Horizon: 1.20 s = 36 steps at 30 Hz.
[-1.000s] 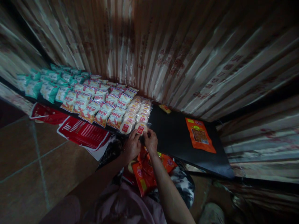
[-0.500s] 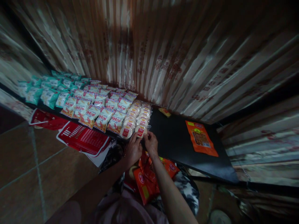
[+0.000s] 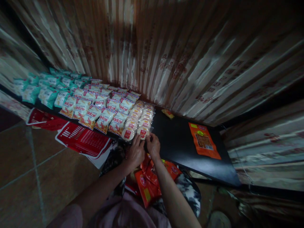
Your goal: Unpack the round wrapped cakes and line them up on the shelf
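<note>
Two rows of clear packets with round pale crackers (image 3: 146,115) run front to back on a black shelf (image 3: 171,142). My left hand (image 3: 136,152) has its fingertips on the lower edge of the front round-cracker packet (image 3: 143,133) of the right row. At that packet's lower right corner, my right hand (image 3: 153,146) is closed, thumb and fingers pinching the edge. Both thumbs are partly hidden. Left of the crackers stand several rows of white snack bags (image 3: 104,120) with striped tops. Orange-red packages (image 3: 148,185) lie on my lap beneath my forearms.
Teal bags (image 3: 48,97) fill the shelf's left end. An orange package (image 3: 204,141) lies flat toward the right, and a small yellow-red packet (image 3: 167,114) sits at the back. Red baskets (image 3: 83,139) are below the shelf edge. A pleated printed curtain (image 3: 180,63) hangs behind.
The view has shifted slightly. Both hands stay at the front cracker packet, with hardly any visible movement; the goods on the shelf look the same.
</note>
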Motion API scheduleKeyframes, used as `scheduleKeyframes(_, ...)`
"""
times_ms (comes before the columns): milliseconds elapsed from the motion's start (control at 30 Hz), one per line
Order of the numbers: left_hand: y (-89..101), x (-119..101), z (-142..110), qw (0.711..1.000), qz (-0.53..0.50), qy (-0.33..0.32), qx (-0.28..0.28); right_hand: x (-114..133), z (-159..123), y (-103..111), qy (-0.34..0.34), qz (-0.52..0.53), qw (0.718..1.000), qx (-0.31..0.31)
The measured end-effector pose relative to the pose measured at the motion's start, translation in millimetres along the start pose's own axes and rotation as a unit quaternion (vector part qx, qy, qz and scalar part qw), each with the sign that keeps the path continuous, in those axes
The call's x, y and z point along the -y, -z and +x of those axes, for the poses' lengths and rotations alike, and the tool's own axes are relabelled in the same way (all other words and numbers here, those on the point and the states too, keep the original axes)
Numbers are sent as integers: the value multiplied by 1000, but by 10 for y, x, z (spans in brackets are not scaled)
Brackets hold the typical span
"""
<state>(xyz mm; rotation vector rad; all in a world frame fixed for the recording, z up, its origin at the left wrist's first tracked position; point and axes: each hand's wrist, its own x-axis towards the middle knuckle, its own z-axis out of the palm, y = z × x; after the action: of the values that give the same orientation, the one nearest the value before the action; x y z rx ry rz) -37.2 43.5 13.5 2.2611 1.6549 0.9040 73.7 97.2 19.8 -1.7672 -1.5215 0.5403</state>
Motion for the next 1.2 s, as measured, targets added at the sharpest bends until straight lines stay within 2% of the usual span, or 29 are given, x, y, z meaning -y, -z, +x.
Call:
scheduleKeyframes(300,-20,-9,19,1000,7,2,6,22,15,8,-5,0,999,-36)
scheduleKeyframes(533,-36,-24,44,1000,5,-2,6,-23,-1,4,-3,32,999,-34)
scheduleKeyframes(833,-18,-30,56,1000,2,-6,1,-52,43,12,-21,132,991,-25)
scheduleKeyframes(1200,-48,20,72,1000,7,-16,6,-72,125,-15,-35,128,991,-17)
